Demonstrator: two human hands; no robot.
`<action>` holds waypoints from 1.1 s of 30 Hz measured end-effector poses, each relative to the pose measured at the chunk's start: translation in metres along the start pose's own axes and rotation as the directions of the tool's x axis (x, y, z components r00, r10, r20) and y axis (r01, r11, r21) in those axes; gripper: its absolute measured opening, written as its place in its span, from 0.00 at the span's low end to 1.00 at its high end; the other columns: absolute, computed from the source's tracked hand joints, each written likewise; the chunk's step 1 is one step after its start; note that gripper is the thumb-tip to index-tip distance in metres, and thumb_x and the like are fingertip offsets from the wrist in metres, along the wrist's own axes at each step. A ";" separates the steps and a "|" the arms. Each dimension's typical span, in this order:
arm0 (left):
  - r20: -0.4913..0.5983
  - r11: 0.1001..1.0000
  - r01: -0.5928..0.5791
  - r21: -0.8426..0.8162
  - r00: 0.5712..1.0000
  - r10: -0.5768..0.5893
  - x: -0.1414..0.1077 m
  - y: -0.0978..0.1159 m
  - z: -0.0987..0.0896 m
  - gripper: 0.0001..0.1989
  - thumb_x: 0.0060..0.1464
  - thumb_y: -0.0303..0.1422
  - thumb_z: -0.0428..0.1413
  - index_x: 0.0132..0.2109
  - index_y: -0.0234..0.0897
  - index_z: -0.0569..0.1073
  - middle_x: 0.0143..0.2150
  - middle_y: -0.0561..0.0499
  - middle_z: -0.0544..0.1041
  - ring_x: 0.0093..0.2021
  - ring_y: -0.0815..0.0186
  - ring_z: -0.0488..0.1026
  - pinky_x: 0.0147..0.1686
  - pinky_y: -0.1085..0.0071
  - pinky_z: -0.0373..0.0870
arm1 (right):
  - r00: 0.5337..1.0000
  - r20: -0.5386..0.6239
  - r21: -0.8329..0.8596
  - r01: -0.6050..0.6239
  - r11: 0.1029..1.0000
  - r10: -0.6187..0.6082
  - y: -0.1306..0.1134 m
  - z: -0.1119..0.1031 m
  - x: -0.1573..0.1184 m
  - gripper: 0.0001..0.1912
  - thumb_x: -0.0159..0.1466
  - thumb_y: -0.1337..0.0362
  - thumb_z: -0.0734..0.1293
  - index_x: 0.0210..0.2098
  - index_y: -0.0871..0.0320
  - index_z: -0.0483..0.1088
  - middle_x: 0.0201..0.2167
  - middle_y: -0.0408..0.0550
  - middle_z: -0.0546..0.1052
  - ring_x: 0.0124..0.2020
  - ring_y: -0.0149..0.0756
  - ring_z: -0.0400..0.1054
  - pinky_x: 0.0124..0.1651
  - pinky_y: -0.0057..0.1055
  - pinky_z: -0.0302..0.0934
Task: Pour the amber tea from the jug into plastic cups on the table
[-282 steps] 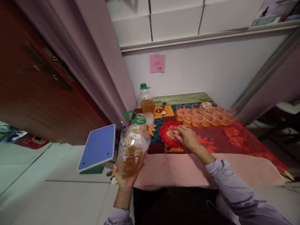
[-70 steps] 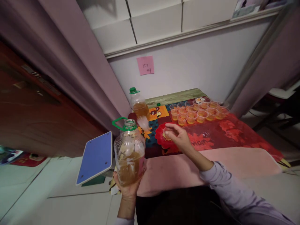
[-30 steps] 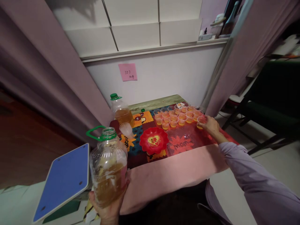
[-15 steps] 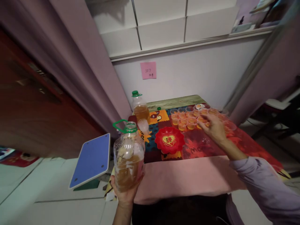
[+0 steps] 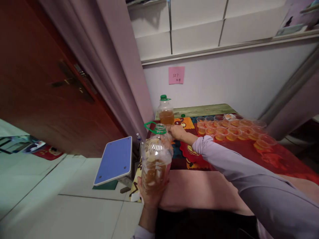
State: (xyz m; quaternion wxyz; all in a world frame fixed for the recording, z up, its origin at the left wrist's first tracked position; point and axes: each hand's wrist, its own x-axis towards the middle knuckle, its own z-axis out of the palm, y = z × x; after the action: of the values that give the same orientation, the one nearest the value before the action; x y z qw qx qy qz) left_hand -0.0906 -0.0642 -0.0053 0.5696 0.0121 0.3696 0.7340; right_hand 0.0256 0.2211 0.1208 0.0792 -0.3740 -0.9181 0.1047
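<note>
My left hand (image 5: 150, 196) is wrapped round the lower part of a large clear bottle (image 5: 156, 172), uncapped, with a green handle ring and brown liquid inside. My right hand (image 5: 177, 132) reaches across to a clear plastic cup stack (image 5: 169, 130) just behind that bottle's neck; its fingertips are closed there and partly hidden. Under my right forearm lies a red scalloped plate (image 5: 185, 151), partly covered. Several clear cups (image 5: 220, 132) with amber liquid stand in rows on the right of the table.
A second bottle (image 5: 166, 114) with a green cap stands at the back left, near a loose green cap (image 5: 183, 115). Left of the table is a small blue-topped stool (image 5: 116, 159). A pink note (image 5: 176, 75) is on the wall behind.
My right hand has moved left from the filled cups to the cup stack, its forearm now over the red plate. The view has shifted left. My left hand still holds the bottle.
</note>
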 end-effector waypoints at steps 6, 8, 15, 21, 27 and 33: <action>0.025 1.000 0.019 -0.021 1.000 -0.019 -0.004 0.001 -0.001 0.33 0.59 0.70 0.52 0.53 0.57 0.86 0.66 0.48 0.83 0.76 0.40 0.67 0.63 0.41 0.73 | 0.995 0.012 -0.033 -0.103 0.994 0.103 0.005 0.008 0.005 0.14 0.75 0.64 0.67 0.50 0.63 0.84 0.50 0.67 0.86 0.53 0.51 0.81 0.56 0.38 0.69; 0.035 1.000 0.026 -0.007 0.999 -0.025 -0.004 0.002 -0.002 0.33 0.60 0.70 0.52 0.53 0.56 0.86 0.65 0.48 0.83 0.76 0.39 0.68 0.63 0.40 0.73 | 0.993 -0.005 -0.023 -0.115 0.993 0.115 0.007 0.010 0.004 0.14 0.75 0.64 0.66 0.50 0.63 0.84 0.51 0.66 0.86 0.52 0.50 0.80 0.55 0.37 0.68; 0.026 1.000 0.030 0.006 0.999 -0.030 0.001 0.000 -0.008 0.35 0.60 0.69 0.51 0.55 0.54 0.85 0.65 0.45 0.83 0.73 0.39 0.71 0.64 0.39 0.71 | 0.991 -0.096 0.048 -0.086 0.995 0.090 0.014 0.018 -0.004 0.12 0.74 0.67 0.67 0.49 0.61 0.83 0.50 0.61 0.86 0.49 0.46 0.78 0.52 0.33 0.65; -0.029 0.997 0.054 -0.063 0.998 -0.056 0.013 -0.007 -0.020 0.37 0.53 0.70 0.56 0.60 0.58 0.82 0.62 0.44 0.84 0.70 0.39 0.74 0.64 0.37 0.72 | 0.979 -0.177 0.139 -0.077 0.987 0.102 0.024 0.029 -0.001 0.04 0.69 0.69 0.73 0.40 0.62 0.83 0.43 0.60 0.86 0.43 0.45 0.78 0.47 0.34 0.64; 0.059 0.996 0.063 -0.068 0.997 -0.059 0.018 -0.009 -0.029 0.35 0.54 0.71 0.56 0.57 0.60 0.84 0.64 0.47 0.83 0.74 0.39 0.70 0.65 0.38 0.71 | 0.942 -0.316 0.260 -0.033 0.965 0.117 0.029 0.030 0.004 0.04 0.68 0.66 0.75 0.36 0.60 0.81 0.37 0.53 0.85 0.38 0.39 0.76 0.44 0.32 0.63; 0.023 0.995 0.078 -0.063 0.997 -0.076 0.021 -0.007 -0.032 0.34 0.56 0.71 0.53 0.57 0.60 0.84 0.64 0.48 0.83 0.75 0.38 0.69 0.66 0.36 0.70 | 0.863 -0.500 0.292 0.100 0.951 0.063 0.038 -0.010 -0.005 0.05 0.70 0.65 0.73 0.37 0.58 0.80 0.37 0.50 0.83 0.38 0.38 0.73 0.44 0.32 0.61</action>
State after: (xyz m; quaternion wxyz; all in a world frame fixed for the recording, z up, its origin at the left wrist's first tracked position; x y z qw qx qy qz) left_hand -0.1062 -0.0632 -0.0408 0.6013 -0.0129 0.3404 0.7228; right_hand 0.0566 0.2452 0.1202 0.3745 -0.3624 -0.8411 0.1447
